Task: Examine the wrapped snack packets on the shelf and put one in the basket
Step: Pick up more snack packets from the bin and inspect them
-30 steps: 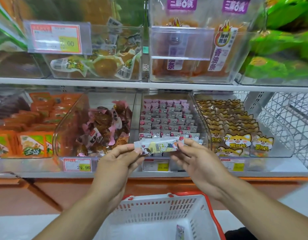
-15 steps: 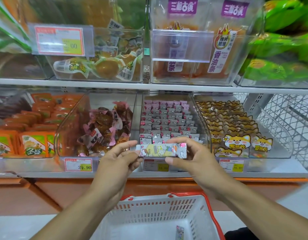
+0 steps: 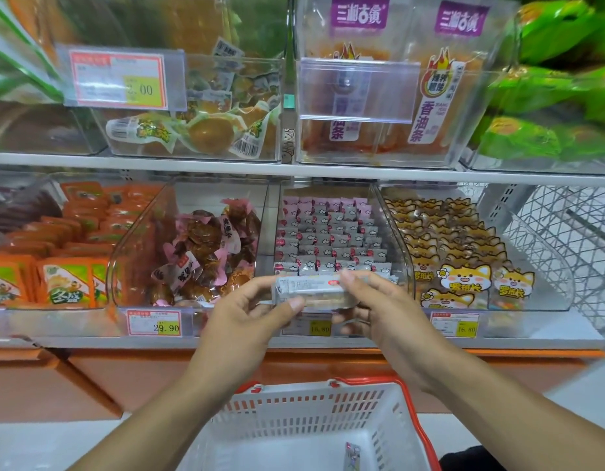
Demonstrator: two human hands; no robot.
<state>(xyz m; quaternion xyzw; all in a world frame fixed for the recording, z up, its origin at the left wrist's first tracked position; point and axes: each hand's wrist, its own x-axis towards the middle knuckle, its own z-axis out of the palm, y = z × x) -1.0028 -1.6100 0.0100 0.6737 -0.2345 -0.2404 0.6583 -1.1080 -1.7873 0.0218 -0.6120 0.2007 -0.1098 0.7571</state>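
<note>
A wrapped packet (image 3: 313,293) is held level in front of the lower shelf (image 3: 90,342), above the basket (image 3: 409,409), by both hands. The left hand (image 3: 241,321) pinches its left end, thumb on the near face and fingers behind. The right hand (image 3: 379,311) pinches the right end, a finger over the top edge and the thumb beneath. The printed back, with fine text and a red mark, is turned to the camera; the examining step is judged to be in hand.

The packet is judged light, since a fingertip pinch at each end carries it. The film looks glossy, so it is likely slippery. The block inside appears fairly stiff, as no sag is seen between the hands. Crushing under a hard squeeze cannot be ruled out.

A hold across the long edges near the middle is judged best for one-handed transfer. The crimped end seals are a poorer purchase.

One small packet (image 3: 352,455) already lies in the basket. The matching packets are stacked in the bin (image 3: 392,212) just behind the hands.
</note>
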